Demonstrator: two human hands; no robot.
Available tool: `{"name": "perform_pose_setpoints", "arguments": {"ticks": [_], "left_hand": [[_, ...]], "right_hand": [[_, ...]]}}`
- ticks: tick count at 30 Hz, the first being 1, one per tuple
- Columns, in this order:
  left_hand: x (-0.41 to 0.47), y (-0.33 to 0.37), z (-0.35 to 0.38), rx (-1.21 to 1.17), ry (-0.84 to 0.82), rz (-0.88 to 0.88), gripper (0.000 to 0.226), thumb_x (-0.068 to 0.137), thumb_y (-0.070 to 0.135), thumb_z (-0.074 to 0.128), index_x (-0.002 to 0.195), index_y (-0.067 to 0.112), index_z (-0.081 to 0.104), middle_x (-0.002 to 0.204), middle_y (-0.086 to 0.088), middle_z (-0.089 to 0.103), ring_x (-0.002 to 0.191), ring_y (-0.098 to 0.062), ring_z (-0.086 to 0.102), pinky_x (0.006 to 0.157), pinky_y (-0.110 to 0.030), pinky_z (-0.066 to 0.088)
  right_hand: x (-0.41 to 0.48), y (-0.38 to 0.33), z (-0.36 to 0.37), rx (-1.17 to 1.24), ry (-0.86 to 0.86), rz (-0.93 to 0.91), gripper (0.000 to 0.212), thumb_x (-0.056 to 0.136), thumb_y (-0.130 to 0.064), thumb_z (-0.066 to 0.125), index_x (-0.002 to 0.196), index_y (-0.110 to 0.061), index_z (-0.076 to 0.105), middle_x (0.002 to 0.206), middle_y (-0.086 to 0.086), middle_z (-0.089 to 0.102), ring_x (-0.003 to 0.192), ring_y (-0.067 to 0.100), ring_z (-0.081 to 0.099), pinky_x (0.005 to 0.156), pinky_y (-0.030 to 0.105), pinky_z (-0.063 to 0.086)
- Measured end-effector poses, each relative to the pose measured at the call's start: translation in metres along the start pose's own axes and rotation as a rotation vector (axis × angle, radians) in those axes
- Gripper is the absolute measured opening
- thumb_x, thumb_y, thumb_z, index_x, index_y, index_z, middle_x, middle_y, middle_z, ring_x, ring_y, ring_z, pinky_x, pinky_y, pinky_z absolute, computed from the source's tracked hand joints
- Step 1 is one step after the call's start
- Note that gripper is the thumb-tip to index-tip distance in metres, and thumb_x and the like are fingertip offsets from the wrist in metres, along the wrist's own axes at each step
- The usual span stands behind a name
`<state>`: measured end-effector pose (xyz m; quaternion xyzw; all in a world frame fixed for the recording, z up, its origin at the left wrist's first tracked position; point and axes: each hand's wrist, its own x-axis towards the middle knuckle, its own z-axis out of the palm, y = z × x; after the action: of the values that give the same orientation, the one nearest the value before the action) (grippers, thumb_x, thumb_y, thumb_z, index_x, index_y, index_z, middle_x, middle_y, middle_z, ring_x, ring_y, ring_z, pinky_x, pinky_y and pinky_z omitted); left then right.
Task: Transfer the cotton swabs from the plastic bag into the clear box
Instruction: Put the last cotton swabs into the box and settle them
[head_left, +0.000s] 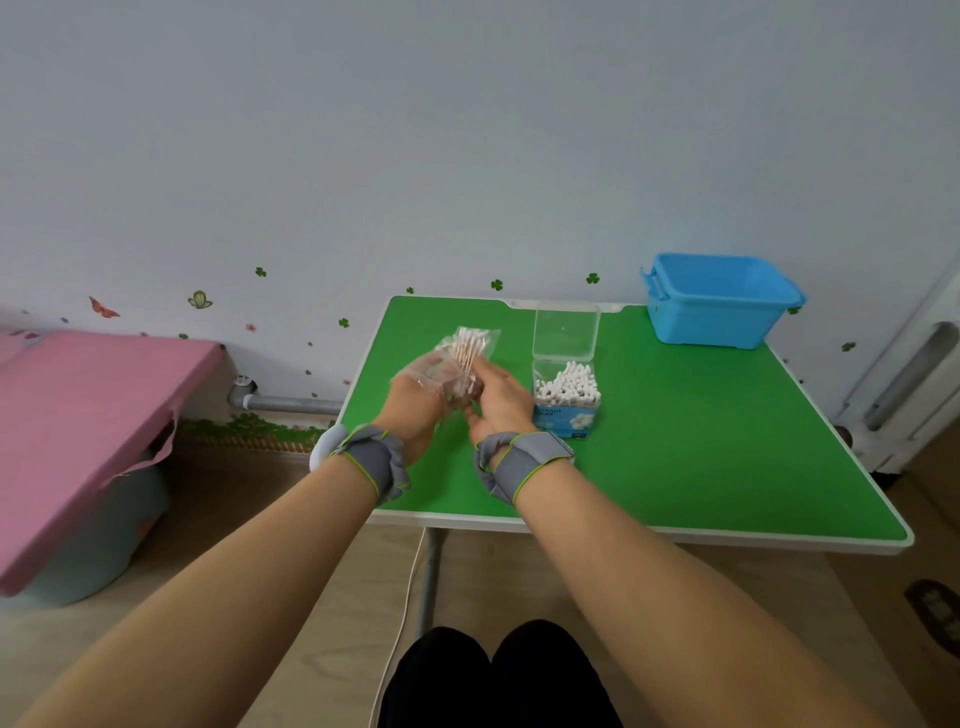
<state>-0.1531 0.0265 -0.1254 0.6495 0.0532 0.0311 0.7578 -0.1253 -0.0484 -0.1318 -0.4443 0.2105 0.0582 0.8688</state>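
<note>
The plastic bag (460, 358) is held above the green table (675, 452), just left of the clear box (567, 402), by both hands. The left hand (415, 408) cups the bag's near end, fingers curled around the crumpled film. The right hand (500, 400), the hand nearer the box, closes its fingertips on the bag's middle from the box side; I cannot tell whether they pinch only film or swab sticks through it. The cotton swabs (469, 344) in the bag form 1 bundle that sticks out beyond both grips, tips pointing away from the person.

The box stands on the table, its hinged lid (566, 330) upright behind it, and it is packed with white swab heads (567, 387). Nothing lies between the bag and the box's open top. Farther right of the box, at the table's back corner, sits 1 blue bin (722, 304). Both wrists wear 2 grey straps (524, 460).
</note>
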Motion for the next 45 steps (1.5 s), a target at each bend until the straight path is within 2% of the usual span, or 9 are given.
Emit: {"name": "perform_pose_setpoints", "arguments": {"ticks": [6, 10, 13, 18, 26, 33, 37, 40, 45], "left_hand": [[0.004, -0.008, -0.004, -0.082, 0.020, -0.048, 0.021, 0.089, -0.006, 0.050, 0.109, -0.008, 0.055, 0.099, -0.024, 0.051, 0.090, -0.027, 0.047, 0.076, -0.033, 0.045], [0.007, -0.013, -0.007, -0.123, 0.026, -0.077, 0.011, 0.087, -0.006, 0.054, 0.088, -0.004, 0.064, 0.079, -0.013, 0.070, 0.070, -0.020, 0.063, 0.063, -0.024, 0.055], [0.009, -0.014, -0.008, -0.058, 0.002, -0.083, 0.010, 0.083, -0.006, 0.059, 0.077, -0.001, 0.065, 0.075, -0.014, 0.064, 0.070, -0.022, 0.056, 0.068, -0.033, 0.048], [0.008, -0.016, -0.007, -0.011, 0.001, -0.076, 0.019, 0.088, 0.001, 0.058, 0.069, 0.003, 0.062, 0.060, -0.005, 0.060, 0.060, -0.019, 0.049, 0.059, -0.031, 0.041], [0.011, -0.018, -0.009, -0.022, 0.039, -0.084, 0.014, 0.091, -0.002, 0.052, 0.099, -0.009, 0.062, 0.078, -0.016, 0.059, 0.070, -0.024, 0.055, 0.068, -0.034, 0.049], [0.010, -0.019, -0.011, 0.030, 0.038, -0.101, 0.018, 0.095, 0.000, 0.048, 0.104, -0.011, 0.059, 0.084, -0.020, 0.060, 0.070, -0.027, 0.058, 0.071, -0.035, 0.051], [0.010, -0.019, -0.010, 0.116, 0.039, -0.070, 0.024, 0.095, 0.000, 0.044, 0.078, -0.003, 0.061, 0.068, -0.017, 0.057, 0.064, -0.024, 0.050, 0.066, -0.034, 0.044], [0.012, -0.017, -0.014, 0.136, 0.050, -0.048, 0.034, 0.094, 0.002, 0.046, 0.063, 0.007, 0.057, 0.049, 0.000, 0.055, 0.054, -0.019, 0.045, 0.054, -0.024, 0.042], [0.014, -0.013, -0.019, 0.187, 0.070, -0.031, 0.031, 0.089, 0.000, 0.047, 0.060, 0.009, 0.051, 0.062, -0.008, 0.045, 0.055, -0.016, 0.037, 0.048, -0.020, 0.034]], "right_hand": [[-0.004, 0.001, 0.000, -0.009, -0.013, 0.019, 0.012, 0.081, -0.007, 0.072, 0.080, -0.006, 0.059, 0.077, 0.009, 0.063, 0.063, 0.019, 0.058, 0.058, 0.029, 0.050], [-0.006, -0.001, -0.001, -0.041, -0.026, 0.021, 0.009, 0.084, -0.012, 0.070, 0.083, -0.008, 0.062, 0.076, 0.005, 0.061, 0.064, 0.018, 0.057, 0.057, 0.028, 0.049], [-0.009, -0.002, -0.001, -0.074, -0.058, 0.042, 0.009, 0.085, -0.012, 0.068, 0.089, -0.004, 0.064, 0.073, 0.005, 0.060, 0.062, 0.016, 0.055, 0.060, 0.028, 0.049], [-0.014, -0.005, -0.001, -0.145, -0.070, 0.111, 0.018, 0.083, -0.013, 0.071, 0.072, -0.008, 0.058, 0.067, 0.002, 0.058, 0.057, 0.013, 0.053, 0.055, 0.026, 0.044], [-0.016, -0.010, 0.001, -0.141, -0.035, 0.084, 0.022, 0.083, -0.010, 0.068, 0.067, -0.007, 0.054, 0.060, 0.002, 0.054, 0.040, 0.009, 0.050, 0.033, 0.012, 0.037], [-0.014, -0.004, -0.002, -0.187, -0.024, 0.067, 0.024, 0.085, -0.013, 0.066, 0.065, -0.009, 0.053, 0.060, 0.000, 0.052, 0.047, 0.008, 0.047, 0.033, 0.012, 0.036], [-0.011, -0.002, -0.001, -0.231, -0.041, 0.006, 0.027, 0.084, -0.014, 0.067, 0.062, -0.011, 0.051, 0.060, -0.001, 0.050, 0.048, 0.007, 0.046, 0.032, 0.011, 0.034], [-0.007, -0.006, 0.003, -0.245, -0.042, -0.046, 0.031, 0.087, -0.016, 0.065, 0.061, -0.014, 0.049, 0.060, -0.002, 0.045, 0.050, 0.009, 0.041, 0.040, 0.017, 0.036], [0.002, -0.003, 0.005, -0.273, 0.022, -0.090, 0.021, 0.092, -0.017, 0.054, 0.074, -0.007, 0.051, 0.064, 0.000, 0.035, 0.057, 0.011, 0.031, 0.054, 0.023, 0.027]]}}
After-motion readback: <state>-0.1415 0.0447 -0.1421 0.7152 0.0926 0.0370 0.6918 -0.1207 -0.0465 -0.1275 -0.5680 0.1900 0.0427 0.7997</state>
